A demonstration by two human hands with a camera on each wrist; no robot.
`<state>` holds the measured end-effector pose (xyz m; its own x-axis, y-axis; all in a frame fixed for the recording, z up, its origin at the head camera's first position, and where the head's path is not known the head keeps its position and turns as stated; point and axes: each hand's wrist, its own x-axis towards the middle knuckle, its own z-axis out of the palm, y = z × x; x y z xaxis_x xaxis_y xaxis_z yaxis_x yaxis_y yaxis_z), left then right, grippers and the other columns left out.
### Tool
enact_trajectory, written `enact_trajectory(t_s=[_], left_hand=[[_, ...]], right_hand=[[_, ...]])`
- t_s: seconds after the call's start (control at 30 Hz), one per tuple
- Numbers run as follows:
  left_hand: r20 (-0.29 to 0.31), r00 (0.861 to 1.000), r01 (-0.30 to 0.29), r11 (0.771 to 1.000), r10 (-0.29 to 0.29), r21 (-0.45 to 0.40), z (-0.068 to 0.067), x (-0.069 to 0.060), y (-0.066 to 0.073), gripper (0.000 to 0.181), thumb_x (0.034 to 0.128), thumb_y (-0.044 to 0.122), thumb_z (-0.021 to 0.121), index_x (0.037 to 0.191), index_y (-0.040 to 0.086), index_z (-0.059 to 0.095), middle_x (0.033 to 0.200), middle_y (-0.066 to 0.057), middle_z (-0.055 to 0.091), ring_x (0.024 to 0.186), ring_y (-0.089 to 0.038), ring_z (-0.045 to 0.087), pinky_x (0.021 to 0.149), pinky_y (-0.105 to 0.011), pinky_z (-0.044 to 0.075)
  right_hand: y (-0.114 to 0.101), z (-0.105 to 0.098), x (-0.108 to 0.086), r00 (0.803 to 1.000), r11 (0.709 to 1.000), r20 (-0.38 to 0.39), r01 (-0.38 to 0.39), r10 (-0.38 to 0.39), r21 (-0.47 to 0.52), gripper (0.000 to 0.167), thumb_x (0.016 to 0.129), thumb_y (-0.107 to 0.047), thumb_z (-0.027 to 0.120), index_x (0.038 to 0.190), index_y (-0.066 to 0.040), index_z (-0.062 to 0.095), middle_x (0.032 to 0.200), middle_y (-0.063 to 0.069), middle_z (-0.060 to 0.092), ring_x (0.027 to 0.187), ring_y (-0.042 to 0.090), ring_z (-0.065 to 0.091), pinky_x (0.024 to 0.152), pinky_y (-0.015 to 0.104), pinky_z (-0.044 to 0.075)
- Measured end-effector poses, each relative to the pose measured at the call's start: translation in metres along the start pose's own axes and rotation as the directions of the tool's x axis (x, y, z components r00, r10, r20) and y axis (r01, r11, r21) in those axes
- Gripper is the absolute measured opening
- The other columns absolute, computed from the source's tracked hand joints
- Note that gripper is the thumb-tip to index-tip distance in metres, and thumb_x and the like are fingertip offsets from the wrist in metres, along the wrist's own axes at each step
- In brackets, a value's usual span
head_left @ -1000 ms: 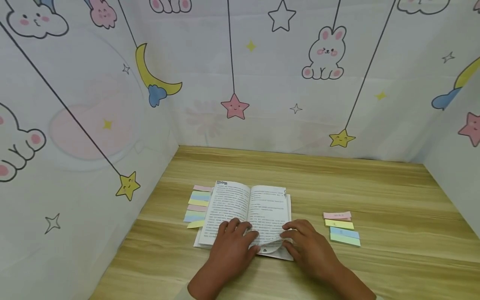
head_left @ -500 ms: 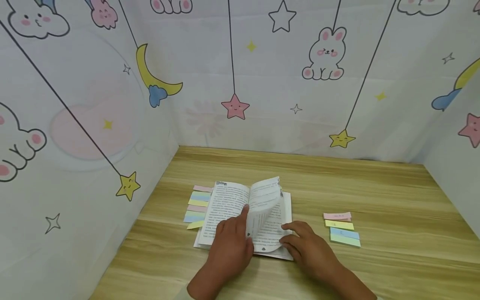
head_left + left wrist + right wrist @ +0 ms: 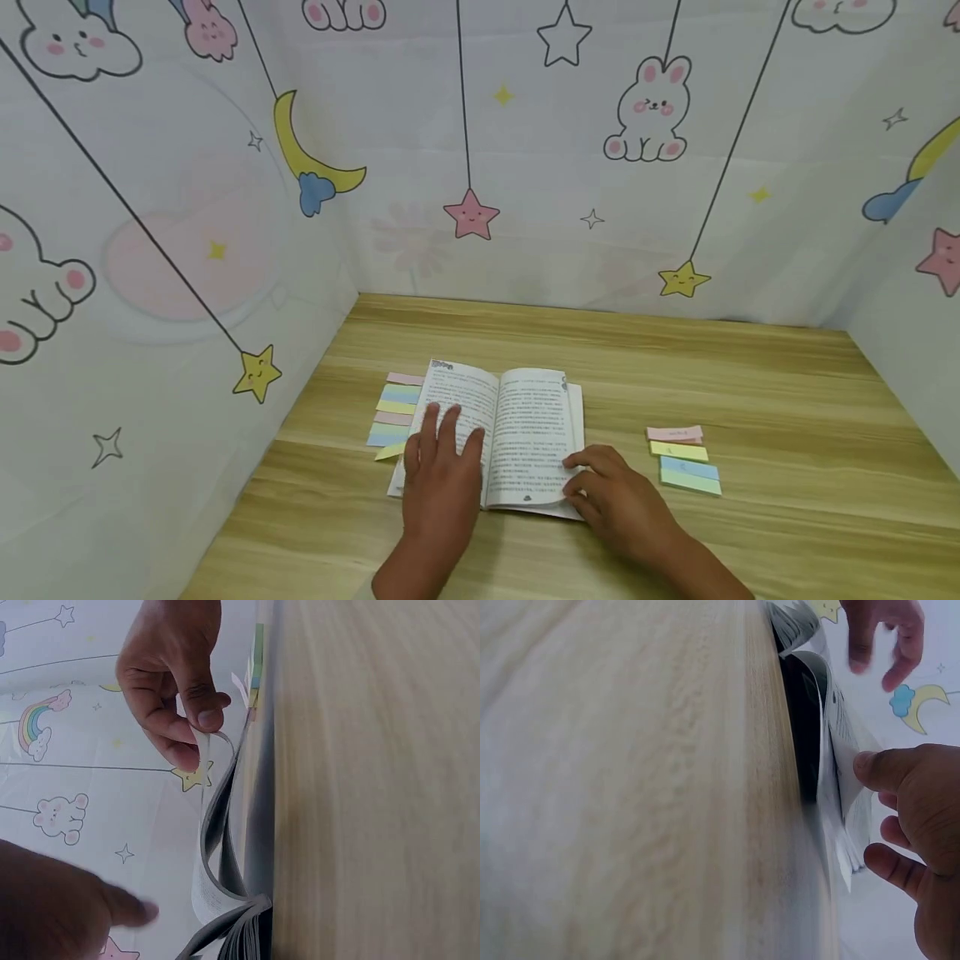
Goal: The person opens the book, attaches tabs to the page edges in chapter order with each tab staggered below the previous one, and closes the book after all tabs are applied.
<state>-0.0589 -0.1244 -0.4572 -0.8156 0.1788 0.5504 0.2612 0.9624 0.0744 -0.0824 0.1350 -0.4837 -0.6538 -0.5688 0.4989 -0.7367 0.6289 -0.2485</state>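
Note:
An open book (image 3: pixel 528 433) with printed pages lies on the table. Several coloured sticky tabs (image 3: pixel 396 408) stick out from its left edge. My left hand (image 3: pixel 442 483) is over the left page, its fingers extended; the right wrist view shows that hand (image 3: pixel 889 634) a little above the paper. At the lower right edge of the book, my right hand (image 3: pixel 618 500) pinches a page (image 3: pixel 204 787) between thumb and finger, as the left wrist view shows. That page bows up from the sheets under it.
To the right of the book lie sticky-note strips in pink (image 3: pixel 675 433), yellow (image 3: pixel 678 451), blue (image 3: pixel 688 467) and green (image 3: pixel 690 481). The wooden table (image 3: pixel 810 417) is bordered by white cloth walls (image 3: pixel 540 267) printed with stars, moons and rabbits.
A page has turned over from right to left, half raised in the middle frame. My left hand has gone left with it, fingers spreading. The right hand has stayed at the right edge.

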Motion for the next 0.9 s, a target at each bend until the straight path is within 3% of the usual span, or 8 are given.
enact_trajectory(t_s=[0.07, 0.13, 0.2, 0.3, 0.4, 0.67, 0.77, 0.9], left_hand=[[0.081, 0.995, -0.046, 0.996, 0.053, -0.081, 0.001, 0.0, 0.001, 0.033, 0.0792, 0.028, 0.089, 0.107, 0.016, 0.075, 0.13, -0.011, 0.061, 0.13, -0.034, 0.05, 0.1, -0.048, 0.043], [0.168, 0.98, -0.087, 0.986, 0.11, -0.143, 0.004, 0.0, 0.001, 0.035, 0.0804, 0.044, 0.086, 0.102, 0.019, 0.076, 0.123, -0.004, 0.065, 0.12, -0.027, 0.056, 0.098, -0.045, 0.047], [0.248, 0.957, -0.114, 0.98, 0.154, -0.165, 0.007, -0.002, 0.0, 0.036, 0.0812, 0.052, 0.083, 0.101, 0.022, 0.076, 0.121, 0.001, 0.065, 0.117, -0.023, 0.057, 0.098, -0.044, 0.048], [0.311, 0.934, -0.134, 0.978, 0.179, -0.158, 0.011, -0.003, 0.0, 0.035, 0.0809, 0.053, 0.083, 0.101, 0.025, 0.075, 0.119, 0.005, 0.065, 0.116, -0.021, 0.055, 0.097, -0.044, 0.045], [0.327, 0.927, -0.14, 0.979, 0.183, -0.15, 0.013, -0.004, -0.001, 0.033, 0.0824, 0.051, 0.082, 0.102, 0.026, 0.076, 0.116, 0.007, 0.065, 0.114, -0.019, 0.055, 0.096, -0.043, 0.045], [0.319, 0.93, -0.143, 0.979, 0.184, -0.148, 0.013, -0.003, -0.001, 0.025, 0.0871, 0.046, 0.079, 0.101, 0.026, 0.077, 0.115, 0.007, 0.067, 0.114, -0.018, 0.056, 0.095, -0.044, 0.045], [0.308, 0.934, -0.141, 0.979, 0.181, -0.148, 0.012, -0.003, 0.0, 0.02, 0.0892, 0.041, 0.078, 0.101, 0.025, 0.077, 0.114, 0.006, 0.068, 0.113, -0.019, 0.057, 0.095, -0.044, 0.046], [0.286, 0.943, -0.13, 0.98, 0.169, -0.15, 0.012, -0.003, 0.001, 0.02, 0.0913, 0.035, 0.076, 0.107, 0.021, 0.075, 0.113, 0.005, 0.069, 0.113, -0.02, 0.059, 0.096, -0.045, 0.047]], right_hand=[[0.0, 0.0, 0.0, 1.0, 1.0, -0.005, 0.002, -0.002, 0.001, 0.025, 0.072, -0.01, 0.092, 0.082, -0.022, 0.073, 0.116, -0.006, 0.065, 0.115, 0.016, 0.058, 0.086, 0.034, 0.056], [0.0, 0.0, 0.0, 1.0, 1.0, -0.008, 0.006, -0.006, 0.003, 0.025, 0.072, -0.01, 0.092, 0.082, -0.022, 0.073, 0.116, -0.006, 0.065, 0.115, 0.017, 0.058, 0.086, 0.034, 0.056], [0.0, 0.0, 0.0, 1.0, 1.0, -0.008, 0.007, -0.007, 0.001, 0.025, 0.072, -0.011, 0.092, 0.082, -0.023, 0.073, 0.116, -0.007, 0.065, 0.115, 0.016, 0.058, 0.087, 0.033, 0.056], [0.001, -0.001, 0.0, 1.0, 1.0, -0.007, 0.009, -0.009, -0.006, 0.025, 0.073, -0.011, 0.092, 0.083, -0.024, 0.072, 0.116, -0.007, 0.065, 0.116, 0.016, 0.058, 0.087, 0.033, 0.056], [0.001, -0.001, -0.001, 1.0, 1.0, -0.016, 0.018, -0.018, -0.011, 0.026, 0.072, -0.012, 0.092, 0.083, -0.024, 0.072, 0.116, -0.006, 0.065, 0.116, 0.016, 0.058, 0.086, 0.033, 0.056], [0.002, 0.0, 0.0, 0.998, 0.999, -0.055, 0.044, -0.043, 0.008, 0.028, 0.071, -0.01, 0.093, 0.085, -0.022, 0.072, 0.116, -0.005, 0.065, 0.114, 0.018, 0.059, 0.084, 0.035, 0.057], [0.001, 0.0, -0.001, 0.998, 1.0, -0.056, 0.016, -0.016, 0.0, 0.034, 0.073, -0.011, 0.092, 0.1, -0.02, 0.073, 0.122, -0.003, 0.063, 0.116, 0.019, 0.059, 0.082, 0.035, 0.058], [0.0, -0.002, -0.002, 0.998, 0.998, -0.044, -0.048, 0.047, -0.029, 0.061, 0.076, -0.015, 0.091, 0.132, -0.019, 0.066, 0.134, 0.0, 0.057, 0.118, 0.021, 0.059, 0.074, 0.032, 0.059]])
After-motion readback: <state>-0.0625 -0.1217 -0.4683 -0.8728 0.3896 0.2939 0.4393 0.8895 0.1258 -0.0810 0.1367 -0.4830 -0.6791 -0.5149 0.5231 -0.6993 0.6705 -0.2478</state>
